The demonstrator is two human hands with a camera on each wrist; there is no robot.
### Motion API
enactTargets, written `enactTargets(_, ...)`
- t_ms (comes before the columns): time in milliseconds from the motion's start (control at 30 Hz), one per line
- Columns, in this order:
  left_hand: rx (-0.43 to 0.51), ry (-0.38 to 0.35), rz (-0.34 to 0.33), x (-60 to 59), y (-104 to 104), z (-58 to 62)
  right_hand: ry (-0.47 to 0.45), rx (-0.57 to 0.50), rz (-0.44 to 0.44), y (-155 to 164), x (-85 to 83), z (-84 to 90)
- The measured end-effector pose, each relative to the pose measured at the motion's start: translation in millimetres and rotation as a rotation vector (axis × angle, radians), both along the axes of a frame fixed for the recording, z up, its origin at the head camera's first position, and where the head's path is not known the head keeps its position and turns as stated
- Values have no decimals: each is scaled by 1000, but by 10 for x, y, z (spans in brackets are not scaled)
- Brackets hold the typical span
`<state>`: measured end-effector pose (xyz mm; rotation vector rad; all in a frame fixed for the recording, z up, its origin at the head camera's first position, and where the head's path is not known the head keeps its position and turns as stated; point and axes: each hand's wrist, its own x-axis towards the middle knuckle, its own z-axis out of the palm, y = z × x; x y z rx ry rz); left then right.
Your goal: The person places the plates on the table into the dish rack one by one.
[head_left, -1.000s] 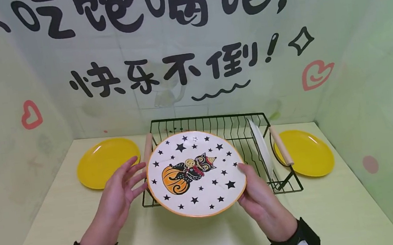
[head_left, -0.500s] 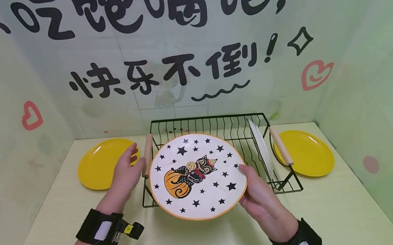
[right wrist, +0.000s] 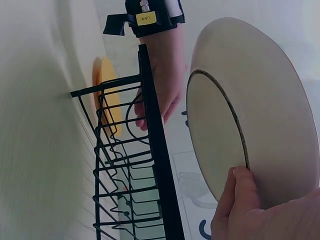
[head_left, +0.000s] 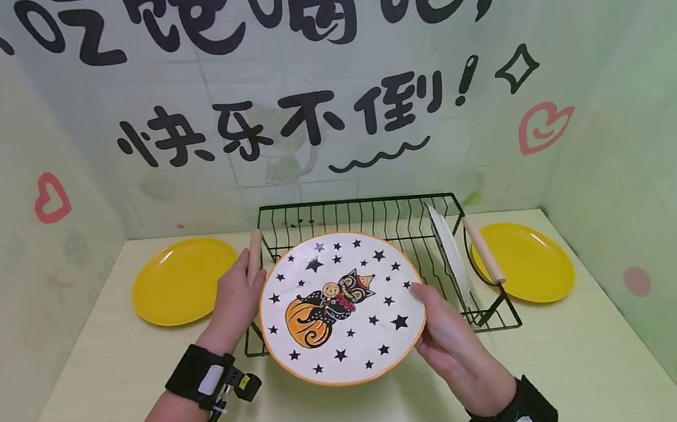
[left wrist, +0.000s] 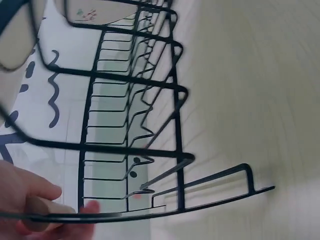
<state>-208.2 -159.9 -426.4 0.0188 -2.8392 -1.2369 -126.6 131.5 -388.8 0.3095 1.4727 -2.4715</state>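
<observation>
Left yellow plate (head_left: 180,282): flat on the tabletop (head_left: 582,364), just left of the action.
Left hand (head_left: 238,293): forearm slanting up from the lower left, black strap (head_left: 202,377) at the wrist, and the fingers and thumb wrap the left wooden handle (head_left: 254,255) of the black wire dish rack (head_left: 356,200)!
Cat-and-pumpkin plate (head_left: 343,308): front and centre, up in the air before the rack, its starry face tipped to the head camera.
Right hand (head_left: 458,357): well apart from the left, reaching up from the lower right; thumb over the orange rim, fingers pressed to the underside by the foot ring, a one-handed pinch.
White plate (head_left: 451,254): on edge in the rack, towards its right end.
Right wooden handle (head_left: 484,250): untouched.
Right yellow plate (head_left: 529,262): flat beside it.
</observation>
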Motion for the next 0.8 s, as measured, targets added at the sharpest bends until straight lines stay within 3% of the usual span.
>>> enactTargets(167, 20, 110, 40, 20, 53, -34, -6, 9, -5, 12, -1, 8)
enactTargets(500, 131, 132, 110, 16, 103, -76, 1, 97, -5, 34, -41, 101)
enactTargets(800, 126, 149, 136, 28, 117, -75, 71, 280, 28, 161, -172, 445)
